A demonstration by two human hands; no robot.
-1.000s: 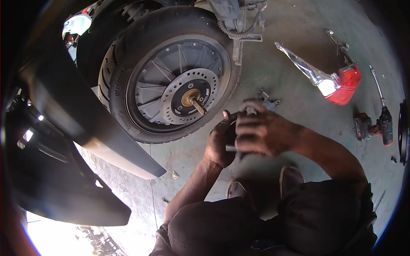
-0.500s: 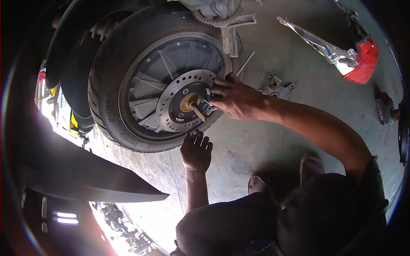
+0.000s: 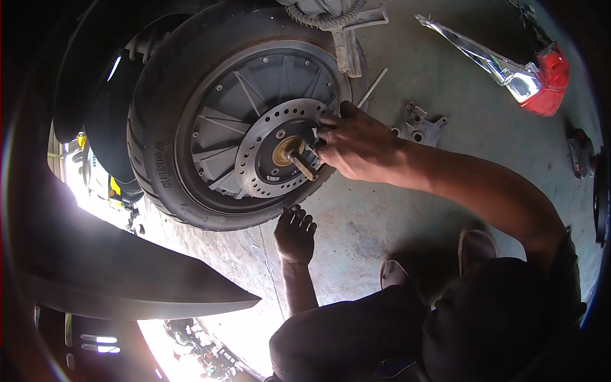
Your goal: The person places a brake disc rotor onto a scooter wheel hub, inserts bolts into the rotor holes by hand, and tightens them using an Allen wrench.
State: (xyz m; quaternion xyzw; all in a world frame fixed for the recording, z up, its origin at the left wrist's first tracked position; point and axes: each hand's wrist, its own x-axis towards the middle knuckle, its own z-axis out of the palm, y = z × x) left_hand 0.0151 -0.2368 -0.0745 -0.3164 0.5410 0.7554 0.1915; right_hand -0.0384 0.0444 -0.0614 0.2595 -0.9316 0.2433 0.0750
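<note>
An upright wheel (image 3: 219, 95) with a black KENDA tyre carries a drilled brake disc (image 3: 249, 156), with a threaded axle (image 3: 304, 167) sticking out of its brass-coloured centre. My right hand (image 3: 359, 143) is at the disc's right side, fingers closed on a slim metal tool, apparently a hex key (image 3: 312, 149), whose tip is close to the disc's inner bolts. Most of the tool is hidden by the fingers. My left hand (image 3: 294, 237) is by the tyre's lower edge, fingers loosely bent and slightly apart, with nothing visible in it.
A thin pale rod (image 3: 372, 88) shows behind my right hand; whether it joins the tool I cannot tell. On the floor lie a metal bracket (image 3: 424, 124), a red-and-clear tail light (image 3: 541, 83) and a power tool or its battery (image 3: 580, 153). A dark body panel (image 3: 146, 274) juts in from the left.
The view has shifted slightly, so most things sit a little to the right. My left hand has dropped slightly away from the disc; my right hand stays at its place beside it.
</note>
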